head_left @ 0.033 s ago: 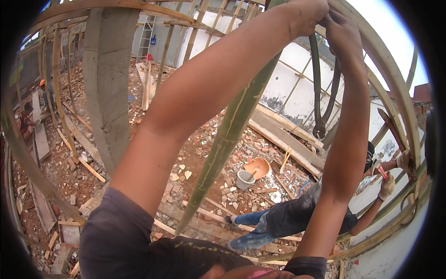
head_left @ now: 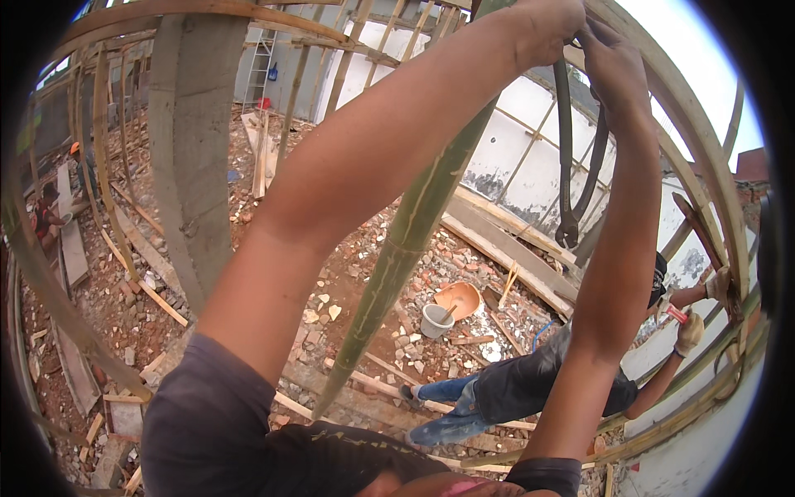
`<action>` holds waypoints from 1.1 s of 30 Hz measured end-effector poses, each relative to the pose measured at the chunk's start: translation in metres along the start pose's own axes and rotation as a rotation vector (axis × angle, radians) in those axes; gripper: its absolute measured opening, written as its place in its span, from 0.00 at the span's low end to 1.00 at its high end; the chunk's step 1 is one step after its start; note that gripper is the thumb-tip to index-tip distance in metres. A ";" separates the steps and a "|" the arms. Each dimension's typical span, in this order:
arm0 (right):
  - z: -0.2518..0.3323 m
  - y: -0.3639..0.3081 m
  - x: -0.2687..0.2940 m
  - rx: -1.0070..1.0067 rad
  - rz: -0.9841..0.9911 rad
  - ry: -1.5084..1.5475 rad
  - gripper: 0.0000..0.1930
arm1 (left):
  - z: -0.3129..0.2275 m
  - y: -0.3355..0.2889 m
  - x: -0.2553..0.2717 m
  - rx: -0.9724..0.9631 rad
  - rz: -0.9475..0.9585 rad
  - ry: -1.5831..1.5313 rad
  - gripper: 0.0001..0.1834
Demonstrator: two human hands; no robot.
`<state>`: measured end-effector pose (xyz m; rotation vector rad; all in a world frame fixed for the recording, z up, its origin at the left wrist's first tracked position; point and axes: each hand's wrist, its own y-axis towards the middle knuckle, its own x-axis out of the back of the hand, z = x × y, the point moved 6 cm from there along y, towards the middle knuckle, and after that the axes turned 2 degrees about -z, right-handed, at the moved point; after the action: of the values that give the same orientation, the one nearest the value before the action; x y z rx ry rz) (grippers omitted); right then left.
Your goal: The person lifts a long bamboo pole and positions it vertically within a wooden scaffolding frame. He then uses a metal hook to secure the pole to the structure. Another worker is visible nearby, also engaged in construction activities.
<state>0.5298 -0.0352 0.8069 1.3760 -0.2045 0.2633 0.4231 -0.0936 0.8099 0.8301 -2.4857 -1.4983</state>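
Note:
Both my arms reach up to the top edge, where my hands meet beside a curved wooden beam (head_left: 675,83). My left hand (head_left: 556,29) is curled closed next to a green bamboo pole (head_left: 406,228); its fingertips and whatever they hold are hidden. Close against it, my right hand (head_left: 611,66) has bent, closed fingers. From this hand hang dark metal pincers (head_left: 566,186), handles up and spread apart, jaws down. How the fingers grip the handles is partly hidden.
A co-worker (head_left: 530,377) below right holds a red-handled tool (head_left: 677,314) by the bamboo framing. A concrete column (head_left: 192,149) stands left. Rubble, planks, a bucket (head_left: 436,320) and an orange basin (head_left: 458,300) lie below. Two people (head_left: 47,217) are far left.
My right hand has shifted very slightly, and the hanging pincers have swung a little to the left. The co-worker's red-handled tool has tilted. My left arm is nearly still.

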 end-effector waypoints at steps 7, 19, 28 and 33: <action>0.018 -0.028 -0.010 0.332 -0.006 -0.311 0.20 | -0.008 -0.016 0.003 -0.003 -0.009 -0.011 0.19; 0.020 -0.022 -0.019 0.545 -0.023 -0.483 0.11 | -0.014 -0.015 -0.004 -0.003 -0.004 -0.210 0.17; 0.017 -0.021 -0.025 0.599 -0.047 -0.578 0.08 | -0.026 -0.019 -0.010 -0.013 0.009 -0.451 0.16; 0.019 -0.020 -0.026 0.571 0.020 -0.535 0.11 | -0.033 -0.020 -0.008 -0.049 0.118 -0.655 0.15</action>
<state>0.5116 -0.0594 0.7844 1.9977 -0.6224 -0.0465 0.4502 -0.1224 0.8104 0.1813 -2.8305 -2.0251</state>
